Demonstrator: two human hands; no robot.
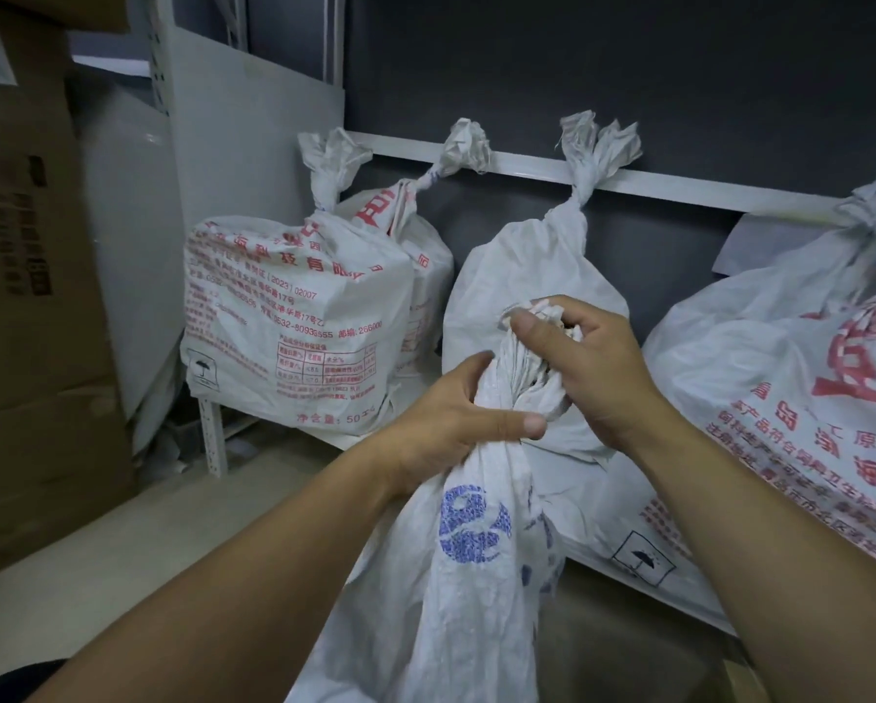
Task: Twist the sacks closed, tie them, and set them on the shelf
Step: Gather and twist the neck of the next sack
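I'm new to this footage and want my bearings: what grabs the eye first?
At centre, the left hand grips the twisted neck of a blue-printed sack while the right hand clutches its bunched top. Behind, tied sacks with red print stand on the shelf; cardboard boxes are stacked at far left.

A storeroom is shown: tied white sacks printed in red are lined up on a low white metal shelf, and large cardboard cartons are stacked at the left.
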